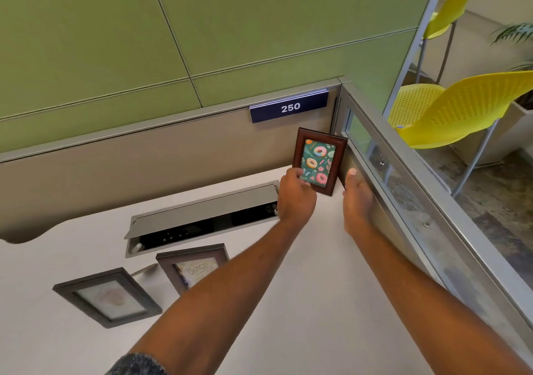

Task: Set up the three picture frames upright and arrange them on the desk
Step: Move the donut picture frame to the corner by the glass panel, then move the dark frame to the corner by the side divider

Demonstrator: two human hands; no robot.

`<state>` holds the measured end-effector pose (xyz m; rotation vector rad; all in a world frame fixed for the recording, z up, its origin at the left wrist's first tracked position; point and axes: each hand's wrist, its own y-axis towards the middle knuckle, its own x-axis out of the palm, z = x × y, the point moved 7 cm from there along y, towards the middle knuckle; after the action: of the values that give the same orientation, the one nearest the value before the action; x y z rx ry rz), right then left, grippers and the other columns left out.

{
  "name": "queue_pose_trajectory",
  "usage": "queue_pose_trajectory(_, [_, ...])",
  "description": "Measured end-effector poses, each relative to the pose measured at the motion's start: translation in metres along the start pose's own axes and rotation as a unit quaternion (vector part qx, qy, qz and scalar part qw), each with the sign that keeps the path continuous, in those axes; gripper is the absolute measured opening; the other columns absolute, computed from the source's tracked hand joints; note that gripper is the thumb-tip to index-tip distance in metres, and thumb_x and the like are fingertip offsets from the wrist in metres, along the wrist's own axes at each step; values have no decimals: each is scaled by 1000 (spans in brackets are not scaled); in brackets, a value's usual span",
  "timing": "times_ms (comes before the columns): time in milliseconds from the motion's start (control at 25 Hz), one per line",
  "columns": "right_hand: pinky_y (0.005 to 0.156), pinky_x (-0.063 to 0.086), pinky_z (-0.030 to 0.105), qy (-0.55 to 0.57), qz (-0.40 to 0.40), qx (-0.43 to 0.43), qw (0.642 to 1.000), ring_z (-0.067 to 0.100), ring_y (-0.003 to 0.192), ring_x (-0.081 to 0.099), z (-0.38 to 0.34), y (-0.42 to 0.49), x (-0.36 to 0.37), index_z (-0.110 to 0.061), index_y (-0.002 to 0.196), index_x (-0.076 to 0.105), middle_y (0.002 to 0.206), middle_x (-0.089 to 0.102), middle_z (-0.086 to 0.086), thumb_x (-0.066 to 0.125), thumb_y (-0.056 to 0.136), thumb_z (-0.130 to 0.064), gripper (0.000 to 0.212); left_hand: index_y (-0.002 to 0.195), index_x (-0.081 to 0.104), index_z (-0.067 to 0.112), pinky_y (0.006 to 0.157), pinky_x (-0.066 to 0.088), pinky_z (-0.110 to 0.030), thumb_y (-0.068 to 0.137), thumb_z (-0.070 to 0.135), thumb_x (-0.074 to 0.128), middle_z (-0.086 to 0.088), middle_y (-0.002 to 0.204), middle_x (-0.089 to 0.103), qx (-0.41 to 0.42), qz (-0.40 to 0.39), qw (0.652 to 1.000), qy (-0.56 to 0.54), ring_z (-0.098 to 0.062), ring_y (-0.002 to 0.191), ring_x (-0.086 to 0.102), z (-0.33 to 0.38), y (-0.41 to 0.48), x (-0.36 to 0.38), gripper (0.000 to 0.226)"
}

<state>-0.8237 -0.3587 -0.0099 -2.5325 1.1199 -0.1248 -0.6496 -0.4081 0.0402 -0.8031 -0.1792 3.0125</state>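
A brown wooden frame (320, 159) with a doughnut picture stands upright in the desk's far right corner. My left hand (295, 194) grips its lower left edge. My right hand (357, 193) reaches behind the frame's right side; its fingers are partly hidden, so I cannot tell whether it touches the frame's back. Two grey frames lie flat on the white desk (302, 302): one (108, 296) at the near left with a pale picture, the other (193, 265) beside it, partly under my left forearm.
An open grey cable box (202, 219) is set into the desk behind the flat frames. A beige partition with a blue "250" sign (290, 107) backs the desk. A glass divider (403, 190) runs along the right, with yellow chairs (455, 109) beyond it.
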Motion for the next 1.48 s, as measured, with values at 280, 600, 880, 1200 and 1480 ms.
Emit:
queue_pose_trajectory(280, [77,51,35,-20,-57,2,998,23,98,77,7,-59,-7,-11,112,76,111,81,6,48,106,-62,59,126,64,29,84,66,-45,104,18,60,3,98,74,6,-56,997,-50,-21,92,75,-17,-93,-34,24])
queue_pose_trajectory(600, [82,59,41,-16,-103,28,994,27,85,77,30,-185,-14,-9,100,80,91,82,13,45,110,-59,61,101,78,22,61,54,-18,107,24,58,-3,85,80,-4,-85,990,-112,-12,70,73,-53,-187,-128,21])
queue_pose_trajectory(880, [79,61,41,-36,-149,35,988,26,77,75,63,-286,11,-6,92,80,86,81,18,46,110,-58,64,97,76,18,61,56,-20,108,30,58,-5,83,80,-57,-39,989,-128,-15,70,73,-126,-240,-211,25])
queue_pose_trajectory(1200, [77,60,36,-69,-241,83,965,27,84,77,112,-390,85,-10,105,79,95,83,14,33,109,-65,72,93,78,22,58,55,-18,107,29,59,-1,78,80,-118,13,986,-117,-17,71,75,-232,-258,-324,25])
queue_pose_trajectory(1480, [94,63,43,-104,-268,39,957,24,103,78,123,-456,167,-14,120,76,113,81,7,45,108,-62,58,94,77,19,65,55,-31,106,39,57,-6,84,80,-162,38,974,-153,-17,68,71,-292,-244,-419,31])
